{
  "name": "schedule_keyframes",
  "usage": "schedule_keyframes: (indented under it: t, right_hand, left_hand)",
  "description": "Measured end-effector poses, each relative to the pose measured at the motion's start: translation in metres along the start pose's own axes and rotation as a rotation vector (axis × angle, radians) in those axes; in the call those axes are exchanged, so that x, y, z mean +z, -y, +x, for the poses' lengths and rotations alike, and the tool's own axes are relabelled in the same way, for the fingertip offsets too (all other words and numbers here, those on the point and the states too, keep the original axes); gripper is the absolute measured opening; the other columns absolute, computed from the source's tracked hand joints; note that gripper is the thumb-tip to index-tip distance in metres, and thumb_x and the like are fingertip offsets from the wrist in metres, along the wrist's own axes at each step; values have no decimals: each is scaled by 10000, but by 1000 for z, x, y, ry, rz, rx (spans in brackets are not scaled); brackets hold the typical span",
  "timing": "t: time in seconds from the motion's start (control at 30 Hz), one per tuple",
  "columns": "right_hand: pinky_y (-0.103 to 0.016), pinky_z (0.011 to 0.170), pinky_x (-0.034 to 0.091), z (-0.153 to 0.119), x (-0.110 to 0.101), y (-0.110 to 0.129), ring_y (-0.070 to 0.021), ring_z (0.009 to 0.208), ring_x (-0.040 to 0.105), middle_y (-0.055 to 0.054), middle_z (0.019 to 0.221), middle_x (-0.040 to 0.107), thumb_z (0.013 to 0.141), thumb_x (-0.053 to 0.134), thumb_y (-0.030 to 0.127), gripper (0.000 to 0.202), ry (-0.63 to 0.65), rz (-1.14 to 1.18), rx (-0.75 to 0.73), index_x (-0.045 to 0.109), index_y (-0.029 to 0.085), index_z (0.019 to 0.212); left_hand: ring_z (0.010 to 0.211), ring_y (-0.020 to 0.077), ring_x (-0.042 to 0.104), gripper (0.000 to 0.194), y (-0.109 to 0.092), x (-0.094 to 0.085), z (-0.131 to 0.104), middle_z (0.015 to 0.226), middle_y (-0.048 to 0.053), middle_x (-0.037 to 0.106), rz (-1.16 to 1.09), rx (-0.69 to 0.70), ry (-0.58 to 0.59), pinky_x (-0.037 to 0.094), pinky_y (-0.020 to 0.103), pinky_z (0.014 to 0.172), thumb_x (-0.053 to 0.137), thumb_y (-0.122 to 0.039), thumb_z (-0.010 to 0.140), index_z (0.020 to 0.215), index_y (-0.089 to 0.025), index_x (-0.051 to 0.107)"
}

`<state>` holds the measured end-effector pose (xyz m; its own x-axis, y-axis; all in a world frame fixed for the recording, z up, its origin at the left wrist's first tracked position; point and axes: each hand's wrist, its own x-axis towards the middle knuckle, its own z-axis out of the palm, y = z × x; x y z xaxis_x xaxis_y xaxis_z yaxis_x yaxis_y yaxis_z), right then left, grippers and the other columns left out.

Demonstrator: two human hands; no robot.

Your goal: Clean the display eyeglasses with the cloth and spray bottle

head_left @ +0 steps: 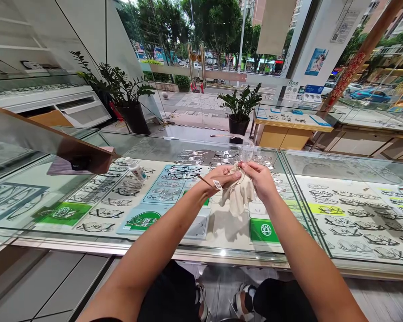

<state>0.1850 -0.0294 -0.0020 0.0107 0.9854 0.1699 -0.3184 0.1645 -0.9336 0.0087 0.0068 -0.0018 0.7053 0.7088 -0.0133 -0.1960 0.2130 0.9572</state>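
Note:
Above the glass counter, my two hands meet around a pair of eyeglasses and a cream cloth. My left hand is closed on the eyeglasses, with the cloth bunched at its fingertips. A white tag hangs by one temple, which sticks out past my left wrist. My right hand pinches the cloth against the frame near a lens. One clear lens shows above the fingers, and the other temple points up and left. The cloth hangs below both hands and hides part of the frame.
A glass display counter holds many eyeglasses in rows. On it stand a white bottle and, at left, a tilted brown-edged mirror or board. Several folded eyeglasses lie near my left wrist. Potted plants stand beyond.

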Motion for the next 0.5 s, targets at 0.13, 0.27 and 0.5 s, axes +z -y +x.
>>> schedule_keyframes:
  t: [0.13, 0.27, 0.5]
  right_hand:
    - [-336, 901, 515, 1, -2, 2, -197, 925, 653, -24, 963, 755, 713, 935, 443, 241, 12, 18, -5, 818, 249, 796]
    - [-315, 855, 501, 1, -3, 3, -169, 857, 612, -8, 904, 703, 720, 931, 450, 252, 39, -17, -42, 789, 243, 740]
    - [-305, 756, 484, 1, -2, 6, -158, 796, 572, -8, 887, 669, 668, 955, 472, 314, -9, 18, 8, 762, 228, 718]
  left_hand:
    - [658, 106, 582, 534, 0, 6, 2, 752, 18, 655, -4, 44, -78, 448, 225, 655, 992, -463, 618, 916, -103, 733]
    - [603, 86, 508, 538, -2, 6, 0, 696, -18, 588, 39, 54, -70, 390, 219, 602, 983, -491, 623, 904, -120, 712]
    - [599, 99, 514, 473, -13, -4, -9, 722, 15, 595, 123, 1, 86, 382, 214, 552, 912, -532, 731, 838, -141, 669]
